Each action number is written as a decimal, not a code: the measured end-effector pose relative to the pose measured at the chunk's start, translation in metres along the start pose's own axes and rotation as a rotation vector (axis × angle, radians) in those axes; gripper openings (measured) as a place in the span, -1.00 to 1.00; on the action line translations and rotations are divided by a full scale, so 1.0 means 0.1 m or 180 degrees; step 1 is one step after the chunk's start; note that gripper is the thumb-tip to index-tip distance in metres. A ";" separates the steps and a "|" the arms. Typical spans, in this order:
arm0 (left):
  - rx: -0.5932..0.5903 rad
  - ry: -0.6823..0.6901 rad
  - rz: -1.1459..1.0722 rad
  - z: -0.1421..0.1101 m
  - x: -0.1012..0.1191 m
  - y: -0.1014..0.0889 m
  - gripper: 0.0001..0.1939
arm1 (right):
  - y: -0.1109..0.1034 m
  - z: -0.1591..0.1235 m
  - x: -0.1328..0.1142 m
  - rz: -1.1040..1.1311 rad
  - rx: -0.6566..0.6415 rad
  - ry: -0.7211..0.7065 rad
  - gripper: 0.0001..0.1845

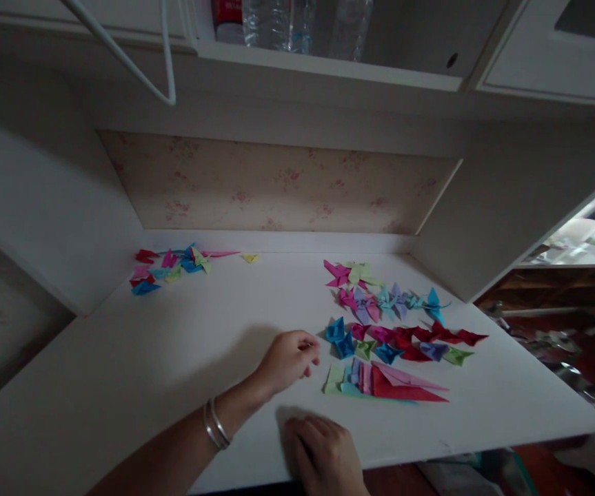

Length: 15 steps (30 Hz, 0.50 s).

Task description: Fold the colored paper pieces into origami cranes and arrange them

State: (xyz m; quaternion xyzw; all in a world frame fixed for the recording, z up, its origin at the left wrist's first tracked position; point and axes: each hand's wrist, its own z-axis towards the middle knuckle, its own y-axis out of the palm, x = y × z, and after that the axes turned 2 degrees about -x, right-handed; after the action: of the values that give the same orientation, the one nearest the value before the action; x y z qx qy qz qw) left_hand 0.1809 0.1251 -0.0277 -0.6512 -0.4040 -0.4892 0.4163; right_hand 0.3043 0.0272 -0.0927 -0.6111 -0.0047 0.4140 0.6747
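Observation:
My left hand [287, 359] hovers over the white desk with its fingers curled in, and no paper shows in it. Close to its fingertips are blue folded paper pieces [336, 331], the left end of a row of red, green, purple and pink folded pieces [416, 336]. My right hand [325, 451] rests near the desk's front edge in a loose fist; its palm side is hidden. Beyond it lies an overlapping set of flat folded papers [405, 383] in green, blue, pink and red. Farther back are rows of purple and light blue paper cranes [395, 302] and magenta and pale green ones [351, 273].
A mixed cluster of folded papers [167, 269] lies at the back left, with a small yellow piece [250, 258] to its right. Side panels [504, 200] enclose the white desk [198, 344]. Overhead, a shelf [328, 65] holds clear plastic bottles [276, 27], and a white cable [126, 58] hangs down.

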 end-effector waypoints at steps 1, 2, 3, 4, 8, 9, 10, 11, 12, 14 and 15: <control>0.0208 -0.0045 -0.0098 -0.02 -0.04 -0.20 -0.78 | -0.02 0.03 -0.01 0.0030 -0.0092 0.0074 -0.79; 0.0427 -0.0064 -0.0150 -0.04 -0.09 -0.39 -0.78 | -0.02 0.06 -0.03 0.0066 -0.0170 0.0171 -0.79; 0.0650 -0.0081 -0.0168 -0.07 -0.16 -0.56 -0.78 | -0.02 0.09 -0.04 0.0110 -0.0236 0.0273 -0.79; 0.0847 -0.0065 -0.0181 -0.09 -0.23 -0.71 -0.77 | -0.02 0.12 -0.06 0.0165 -0.0282 0.0358 -0.79; 0.1399 0.0066 -0.0343 -0.14 -0.52 -1.05 -0.73 | 0.06 0.29 -0.16 0.0492 -0.0386 0.0401 -0.79; 0.1439 0.0092 -0.0421 -0.14 -0.57 -1.09 -0.72 | 0.08 0.36 -0.20 0.0630 -0.0406 0.0393 -0.79; 0.1435 0.0106 -0.0507 -0.13 -0.61 -1.12 -0.70 | 0.11 0.45 -0.23 0.0817 -0.0429 0.0407 -0.79; 0.1394 0.0102 -0.0586 -0.13 -0.63 -1.14 -0.69 | 0.13 0.56 -0.26 0.1089 -0.0466 0.0459 -0.79; 0.1339 0.0083 -0.0647 -0.13 -0.65 -1.15 -0.69 | 0.16 0.68 -0.29 0.1445 -0.0496 0.0556 -0.79; 0.1257 0.0031 -0.0677 -0.13 -0.66 -1.16 -0.69 | 0.23 0.97 -0.33 0.2293 -0.0467 0.0874 -0.80; 0.1241 0.0031 -0.0651 -0.13 -0.66 -1.17 -0.70 | 0.27 1.13 -0.33 0.2693 -0.0358 0.1030 -0.80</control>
State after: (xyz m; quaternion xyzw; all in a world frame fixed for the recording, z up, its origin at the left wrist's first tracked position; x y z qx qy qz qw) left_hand 0.0550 0.1430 -0.0726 -0.5116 -0.5530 -0.4447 0.4845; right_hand 0.2096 0.0984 -0.0702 -0.6517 0.3283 0.5516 0.4041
